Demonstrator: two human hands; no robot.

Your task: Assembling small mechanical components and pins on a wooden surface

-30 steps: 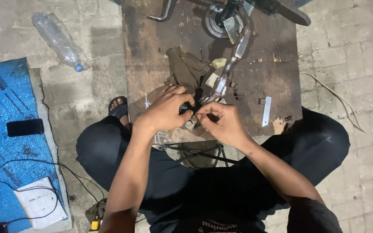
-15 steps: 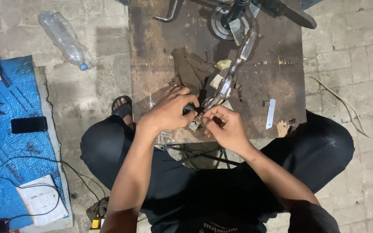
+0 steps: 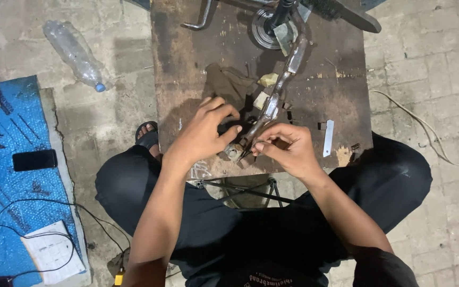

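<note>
Both hands meet at the near end of a bent metal lever [image 3: 277, 93] that lies on a rusty bench [image 3: 187, 64] and runs away from the hands toward a round disc [image 3: 264, 29] at the far edge. The left hand [image 3: 205, 130] is curled over a dark part at the lever end, fingers closed on it. The right hand [image 3: 288, 146] pinches something small between thumb and fingertips, right against a short metal bush [image 3: 235, 152] at the lever tip; what it pinches is too small to tell. The step in hand appears to be fitting or working a small piece at the lever end. The next move likely calls for a steady left-hand hold and fine right-hand alignment. A flat metal strip [image 3: 329, 138] lies just right of the right hand.
</note>
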